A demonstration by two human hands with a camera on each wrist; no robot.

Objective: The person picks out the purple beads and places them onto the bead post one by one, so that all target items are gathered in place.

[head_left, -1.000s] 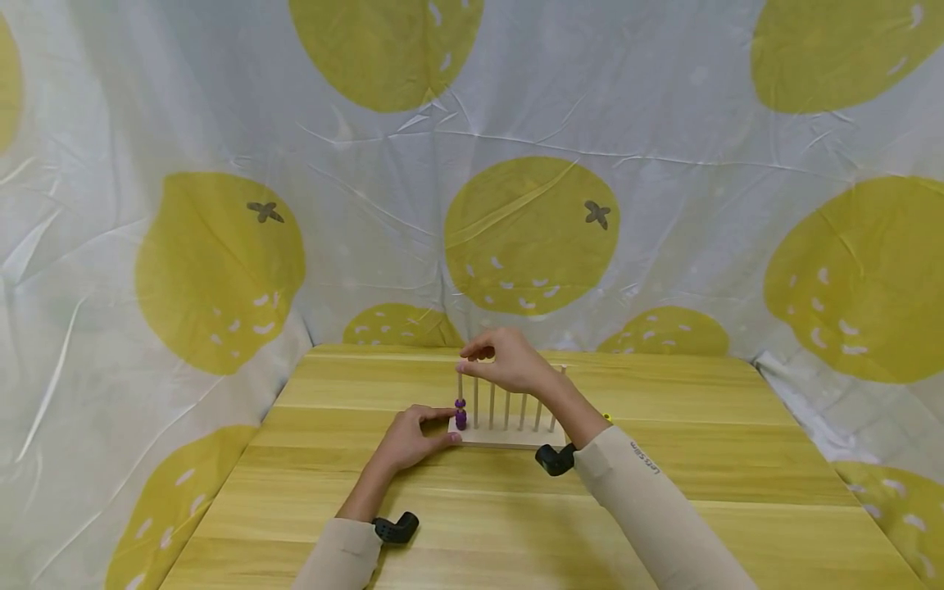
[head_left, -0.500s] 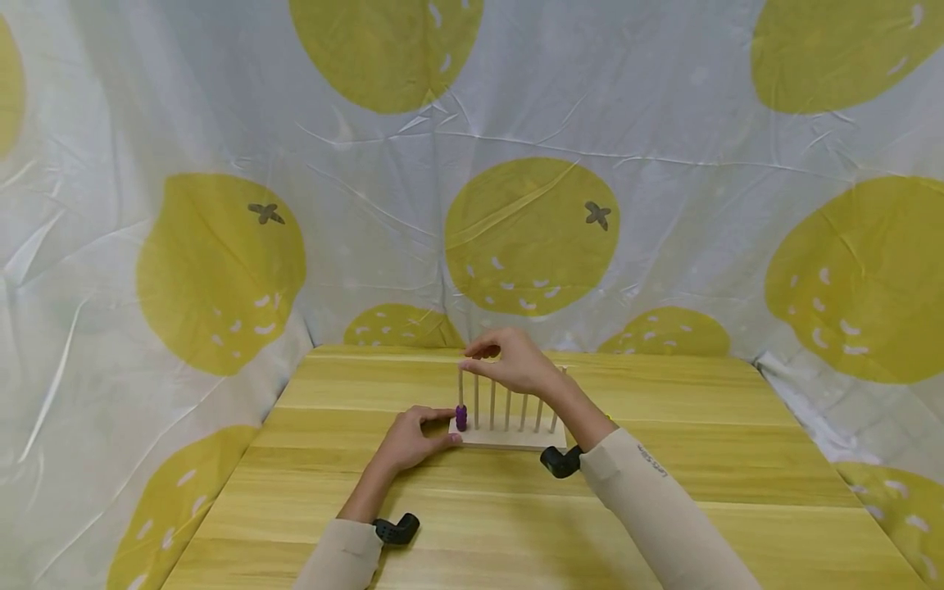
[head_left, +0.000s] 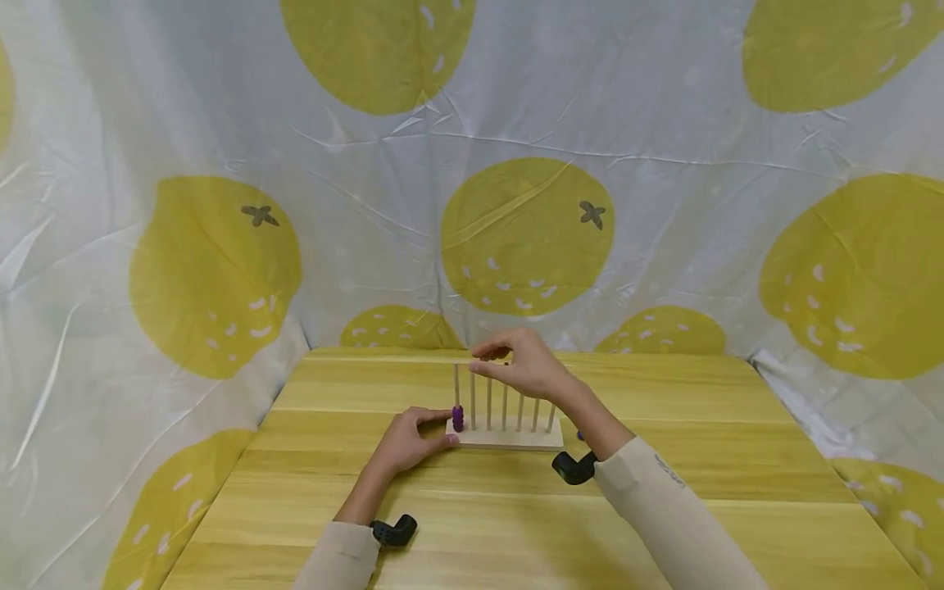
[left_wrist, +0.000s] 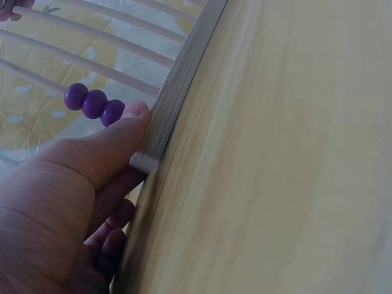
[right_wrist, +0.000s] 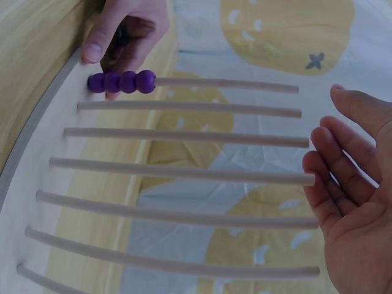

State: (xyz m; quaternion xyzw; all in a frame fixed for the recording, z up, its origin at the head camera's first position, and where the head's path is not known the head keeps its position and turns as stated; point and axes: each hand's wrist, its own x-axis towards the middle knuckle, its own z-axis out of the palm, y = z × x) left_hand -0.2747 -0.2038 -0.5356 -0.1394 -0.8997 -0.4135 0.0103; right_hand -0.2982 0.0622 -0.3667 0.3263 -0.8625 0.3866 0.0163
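Observation:
A wooden peg rack (head_left: 509, 437) with a row of upright rods stands on the table. Several purple beads (right_wrist: 127, 81) are stacked at the foot of its leftmost rod (right_wrist: 226, 84). My left hand (head_left: 407, 438) grips the left end of the base, thumb (left_wrist: 136, 110) on its face beside the beads and other fingers partly hidden behind. My right hand (head_left: 525, 362) hovers by the rod tops, just right of the beaded rod. In the right wrist view, that right hand (right_wrist: 361, 171) has loosely bent fingers and nothing between them.
A small blue object (head_left: 580, 435), perhaps a bead, shows right of the base, partly behind my right forearm. The wooden table (head_left: 472, 524) reaches back to a hanging white cloth (head_left: 369, 221) printed with yellow lemons.
One purple bead has slid down the leftmost rod onto the stack. My right hand has moved slightly right, off that rod's tip. The left hand keeps its hold.

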